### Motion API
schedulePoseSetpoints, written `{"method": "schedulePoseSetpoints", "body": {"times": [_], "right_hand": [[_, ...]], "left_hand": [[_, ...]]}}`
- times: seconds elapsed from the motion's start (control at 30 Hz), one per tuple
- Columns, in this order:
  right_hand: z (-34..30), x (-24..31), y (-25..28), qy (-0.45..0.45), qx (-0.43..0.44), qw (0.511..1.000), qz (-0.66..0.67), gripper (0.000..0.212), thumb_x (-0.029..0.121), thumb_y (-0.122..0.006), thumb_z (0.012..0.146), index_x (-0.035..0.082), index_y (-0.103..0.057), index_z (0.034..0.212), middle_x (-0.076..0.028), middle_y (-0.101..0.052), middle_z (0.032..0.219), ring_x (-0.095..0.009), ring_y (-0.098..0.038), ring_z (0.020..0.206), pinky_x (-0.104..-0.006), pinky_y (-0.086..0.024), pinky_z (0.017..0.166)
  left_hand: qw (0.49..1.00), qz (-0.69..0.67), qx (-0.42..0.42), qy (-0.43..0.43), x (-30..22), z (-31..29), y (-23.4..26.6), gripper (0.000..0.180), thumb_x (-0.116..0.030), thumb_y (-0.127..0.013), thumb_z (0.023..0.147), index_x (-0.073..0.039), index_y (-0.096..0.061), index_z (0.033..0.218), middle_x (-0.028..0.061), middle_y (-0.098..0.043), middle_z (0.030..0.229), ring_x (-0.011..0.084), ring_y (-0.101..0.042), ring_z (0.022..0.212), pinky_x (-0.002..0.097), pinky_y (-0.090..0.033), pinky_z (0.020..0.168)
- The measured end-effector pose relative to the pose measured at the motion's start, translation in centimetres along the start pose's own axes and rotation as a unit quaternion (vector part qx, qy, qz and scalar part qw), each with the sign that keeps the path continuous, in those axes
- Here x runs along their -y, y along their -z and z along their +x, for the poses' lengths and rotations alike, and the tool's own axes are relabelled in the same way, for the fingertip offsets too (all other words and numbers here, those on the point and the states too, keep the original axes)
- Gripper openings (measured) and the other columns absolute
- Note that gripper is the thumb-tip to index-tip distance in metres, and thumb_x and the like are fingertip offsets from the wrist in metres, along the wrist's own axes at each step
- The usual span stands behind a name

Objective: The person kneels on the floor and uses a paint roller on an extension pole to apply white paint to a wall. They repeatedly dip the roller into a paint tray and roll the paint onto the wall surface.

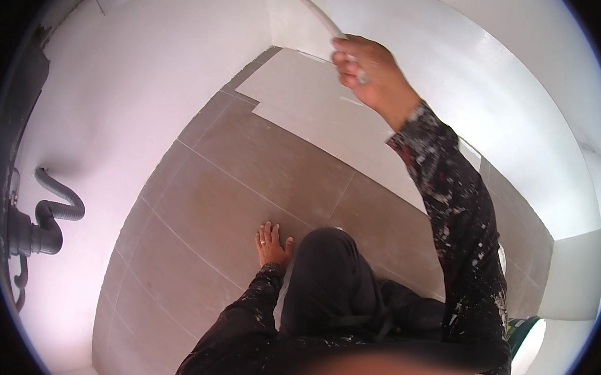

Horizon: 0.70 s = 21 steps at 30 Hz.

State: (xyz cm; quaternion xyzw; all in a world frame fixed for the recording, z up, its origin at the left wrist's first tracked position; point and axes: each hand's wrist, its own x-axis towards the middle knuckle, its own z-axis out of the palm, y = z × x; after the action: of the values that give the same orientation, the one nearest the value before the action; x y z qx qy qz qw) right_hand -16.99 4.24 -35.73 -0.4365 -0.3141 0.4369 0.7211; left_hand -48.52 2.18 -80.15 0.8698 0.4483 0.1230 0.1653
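My right hand (369,74) is raised at the upper middle, its fingers closed around a long, thin, pale pole (320,14). The pole runs up and out of view at the top edge, so its far end is hidden, and its near end pokes out below my fingers. Lower down, my left hand (271,246) rests with spread fingers on the brown tiled floor (207,198), left of my bent knee. A ring shows on one finger. Nothing is in that hand. Both dark sleeves are spattered with white.
White sheets (338,119) lie on the floor along the right-hand wall (442,54). On the left, grey ribbed drain pipes (63,210) hang from a dark fixture beside the white wall (109,102). A green and white container (525,342) stands at the lower right.
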Motion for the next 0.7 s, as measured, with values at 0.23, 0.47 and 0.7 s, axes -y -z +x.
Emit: {"method": "schedulePoseSetpoints", "body": {"times": [0.23,0.47,0.7], "right_hand": [[3.7,-0.5,0.3,0.028,0.021,0.999,0.031,0.014,0.008,-0.066,0.092,0.002,-0.056,0.099,-0.001,-0.053,0.079,-0.007,-0.043,0.059,-0.0248,-0.035,0.051],[-12.8,4.4,7.4,0.025,-0.108,0.994,-0.017,0.038,0.009,-0.062,0.097,-0.003,-0.049,0.130,0.000,-0.053,0.078,0.000,-0.038,0.047,-0.0163,-0.029,0.037],[-15.4,4.4,7.8,0.020,-0.130,0.990,-0.041,0.048,0.006,-0.057,0.098,-0.005,-0.043,0.142,0.000,-0.051,0.078,0.000,-0.035,0.044,-0.0167,-0.028,0.033]], "left_hand": [[1.000,-0.001,-0.011,-0.011,0.0,1.1,0.3,0.064,-0.047,-0.053,0.096,-0.006,-0.045,0.145,0.0176,-0.035,0.156,0.0369,-0.024,0.149,0.0534,-0.015,0.123],[1.000,-0.004,-0.018,-0.014,0.5,1.9,0.2,0.067,-0.055,-0.049,0.098,-0.007,-0.045,0.145,0.0171,-0.036,0.155,0.0373,-0.026,0.148,0.0541,-0.017,0.122],[1.000,0.008,-0.013,-0.005,0.8,2.7,0.0,0.066,-0.051,-0.051,0.097,-0.007,-0.045,0.145,0.0172,-0.035,0.156,0.0372,-0.024,0.149,0.0535,-0.014,0.123]]}}
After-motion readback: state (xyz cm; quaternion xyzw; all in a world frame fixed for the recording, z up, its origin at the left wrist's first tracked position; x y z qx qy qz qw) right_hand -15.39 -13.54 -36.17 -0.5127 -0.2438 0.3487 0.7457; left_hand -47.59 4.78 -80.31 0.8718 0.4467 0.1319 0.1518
